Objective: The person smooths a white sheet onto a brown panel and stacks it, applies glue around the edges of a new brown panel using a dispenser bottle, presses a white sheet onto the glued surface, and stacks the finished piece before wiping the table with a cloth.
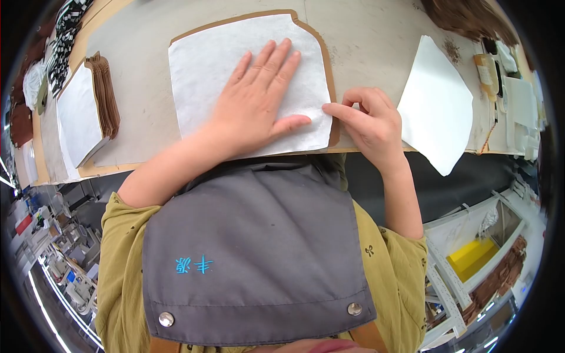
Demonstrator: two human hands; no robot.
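Note:
My left hand (256, 100) lies flat on a white sheet (203, 65), palm down with its fingers and thumb spread. Beneath that sheet is a slightly larger brown piece (328, 65); its margin shows along the top and right edges. Whether it is leather or cloth I cannot tell. At the right edge, my right hand (371, 123) is closed, its thumb tip on the white sheet's border and its index finger curled in. The fingers' undersides are hidden there.
A stack of brown pieces (105, 97) topped with white stands at the left. Another white sheet (438, 103) overhangs the table's (376, 53) front edge at the right. A bottle with a tan label (486, 73) and a brown bundle (471, 20) lie at the far right.

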